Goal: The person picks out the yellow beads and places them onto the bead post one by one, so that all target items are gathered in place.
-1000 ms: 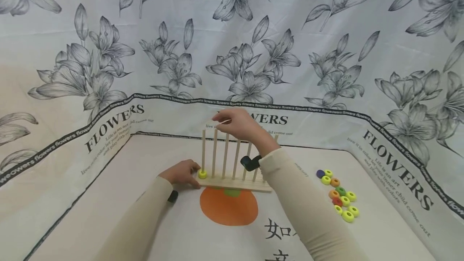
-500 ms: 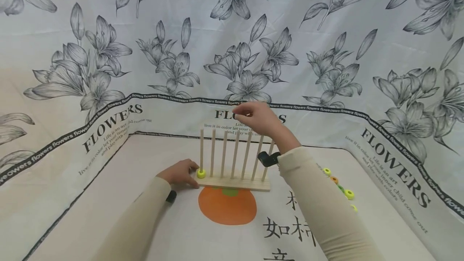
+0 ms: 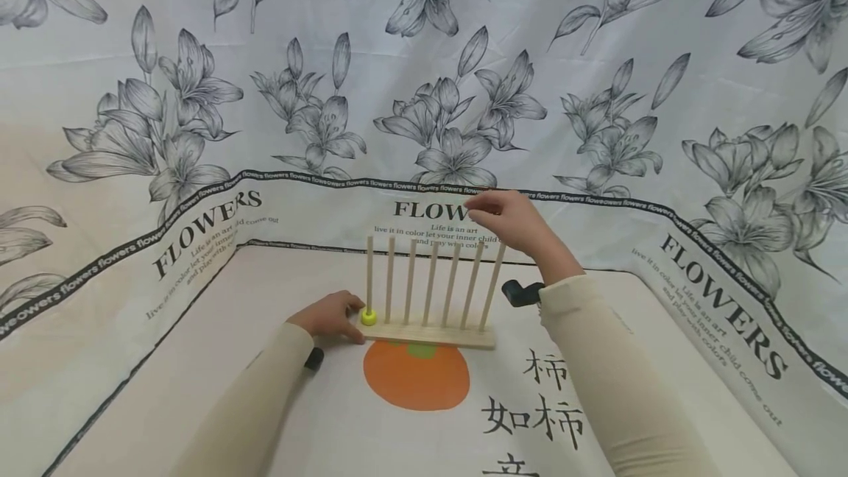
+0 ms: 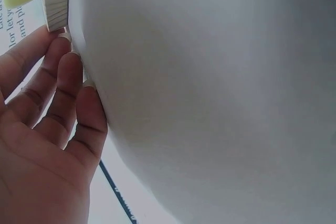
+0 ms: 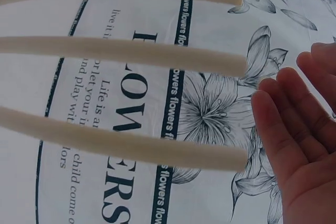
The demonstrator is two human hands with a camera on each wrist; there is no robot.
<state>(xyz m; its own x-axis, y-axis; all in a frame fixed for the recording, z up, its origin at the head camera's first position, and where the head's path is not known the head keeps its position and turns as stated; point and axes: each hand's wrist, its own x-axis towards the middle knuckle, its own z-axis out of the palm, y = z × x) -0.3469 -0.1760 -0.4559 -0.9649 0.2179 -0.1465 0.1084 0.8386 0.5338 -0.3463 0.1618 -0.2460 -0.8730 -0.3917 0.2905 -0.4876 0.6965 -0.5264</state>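
Pinching the wooden peg rack on the worktop, the left hand sits beside its yellow ring; the right hand hovers, fingers relaxed, near the opposite peg tips.

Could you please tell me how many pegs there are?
7, in one row along the base: the first peg at the left end, through the yellow ring; then the second, third, fourth, fifth, sixth and, at the right end, seventh. None looks hidden.
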